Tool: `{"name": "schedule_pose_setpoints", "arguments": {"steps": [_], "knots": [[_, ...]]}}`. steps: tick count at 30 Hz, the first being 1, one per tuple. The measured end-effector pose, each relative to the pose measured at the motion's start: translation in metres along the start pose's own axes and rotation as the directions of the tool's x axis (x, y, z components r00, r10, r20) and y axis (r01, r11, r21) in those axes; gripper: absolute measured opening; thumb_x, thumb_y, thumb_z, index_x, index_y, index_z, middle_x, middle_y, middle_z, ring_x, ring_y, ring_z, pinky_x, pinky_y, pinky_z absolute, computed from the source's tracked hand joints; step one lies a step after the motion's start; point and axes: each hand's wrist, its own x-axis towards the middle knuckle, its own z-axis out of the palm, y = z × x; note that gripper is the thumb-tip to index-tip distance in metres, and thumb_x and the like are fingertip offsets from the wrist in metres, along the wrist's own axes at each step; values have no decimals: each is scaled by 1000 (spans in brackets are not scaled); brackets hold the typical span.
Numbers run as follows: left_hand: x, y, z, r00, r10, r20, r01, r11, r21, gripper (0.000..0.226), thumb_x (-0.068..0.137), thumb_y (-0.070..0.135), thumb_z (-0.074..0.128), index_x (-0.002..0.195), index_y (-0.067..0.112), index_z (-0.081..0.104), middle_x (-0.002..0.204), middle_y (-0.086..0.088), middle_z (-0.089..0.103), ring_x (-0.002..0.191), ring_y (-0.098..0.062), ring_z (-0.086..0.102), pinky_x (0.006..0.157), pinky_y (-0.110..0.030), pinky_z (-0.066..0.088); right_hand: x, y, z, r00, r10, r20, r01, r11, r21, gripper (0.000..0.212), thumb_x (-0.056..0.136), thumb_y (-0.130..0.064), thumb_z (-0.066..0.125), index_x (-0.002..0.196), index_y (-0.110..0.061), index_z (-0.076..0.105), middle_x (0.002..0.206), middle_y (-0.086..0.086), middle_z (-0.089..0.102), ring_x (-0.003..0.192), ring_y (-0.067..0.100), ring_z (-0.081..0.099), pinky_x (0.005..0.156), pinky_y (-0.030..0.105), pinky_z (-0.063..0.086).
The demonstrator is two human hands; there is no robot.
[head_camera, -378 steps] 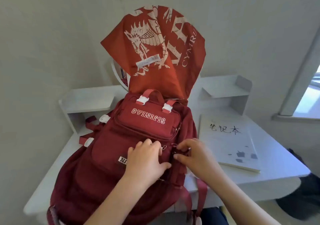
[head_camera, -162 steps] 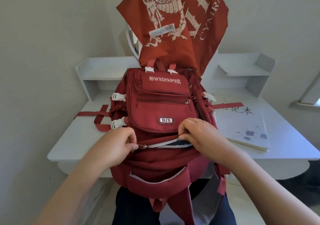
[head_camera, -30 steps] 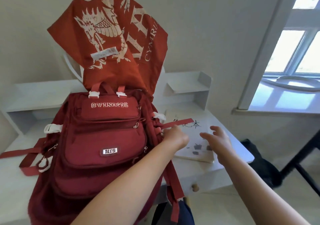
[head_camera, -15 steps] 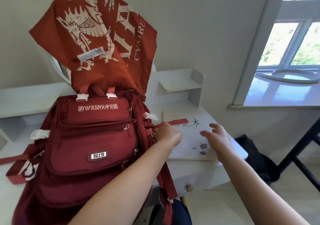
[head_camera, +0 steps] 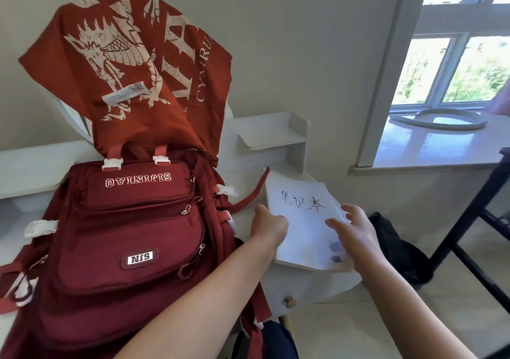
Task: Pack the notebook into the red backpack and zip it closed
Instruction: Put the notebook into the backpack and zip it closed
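Observation:
The red backpack (head_camera: 129,237) lies front side up on the white desk (head_camera: 317,284), its top toward the wall. A white notebook (head_camera: 303,226) with black handwriting on its cover is to the right of the bag, lifted and bent off the desk. My left hand (head_camera: 269,227) grips the notebook's left edge. My right hand (head_camera: 356,234) holds its right edge, fingers spread over the cover. The visible front pocket zips of the backpack look closed.
A red cloth (head_camera: 132,71) with a white dragon print hangs over a chair back behind the bag. White desk shelves (head_camera: 276,138) stand by the wall. A window sill (head_camera: 430,149) is at right, a dark bag (head_camera: 397,251) lies on the floor, and black frame legs (head_camera: 474,215) stand at far right.
Both hands closed on the notebook and raised it off the desk, bending it. Before, they were only reaching over it as it lay flat.

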Motion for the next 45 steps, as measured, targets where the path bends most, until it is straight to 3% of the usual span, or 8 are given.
{"name": "schedule_pose_setpoints", "arguments": {"steps": [4,8,13,17,21,29,37,45], "knots": [[-9,7,-14,997,74,-11,-75,978,-197,32,81,2,58,108,11,43,107,-10,60,94,-26,62,84,-41,54,-2,2,-5,999,-25,-25,24,999,-21,66,86,-30,65,143,-22,35,144,5,41,106,23,54,67,29,51],[-23,17,-32,988,155,-12,-152,946,-286,33,79,1,62,107,13,48,104,-12,66,95,-30,66,88,-50,54,-7,-1,2,994,68,91,-79,988,130,74,85,-40,68,146,-20,31,143,1,42,82,16,55,35,19,47],[-38,19,-61,985,173,-20,-170,927,-333,28,80,-3,61,99,16,54,96,-9,68,92,-31,68,85,-50,56,-5,-5,8,974,60,219,-96,983,156,84,71,-61,69,129,-3,50,111,10,57,98,29,57,92,49,47],[-48,16,-81,990,142,3,-131,922,-365,33,80,-6,59,109,9,55,105,-17,69,95,-35,68,85,-51,55,-15,-20,13,895,155,418,-266,938,221,58,69,-57,75,101,-9,70,96,22,73,71,36,71,77,47,57],[-56,6,-98,991,131,-6,-126,937,-325,38,83,-5,58,117,11,51,108,-14,68,95,-31,68,83,-46,56,-22,-23,30,948,57,314,-118,977,180,55,80,-48,70,116,-11,52,106,13,68,88,30,70,81,46,58],[-59,-6,-153,980,180,81,-183,983,34,20,92,19,58,111,13,55,100,-9,71,79,-18,69,68,-30,56,-34,-21,34,954,-238,184,204,961,187,22,85,-30,69,93,-39,51,96,1,72,74,18,74,68,41,61],[-59,-46,-176,958,272,90,-245,612,752,38,67,33,78,99,32,58,99,7,54,94,-14,53,87,-31,46,-35,-10,29,960,-165,227,120,973,197,35,86,-25,69,116,-24,51,97,5,72,65,17,74,47,28,56],[-68,-54,-173,966,238,100,-213,515,830,47,52,68,61,84,36,47,98,12,40,98,-13,38,77,-35,28,-37,-2,33,948,-164,274,111,974,199,27,85,-24,70,108,-28,55,95,9,73,69,24,74,56,37,60]]}}
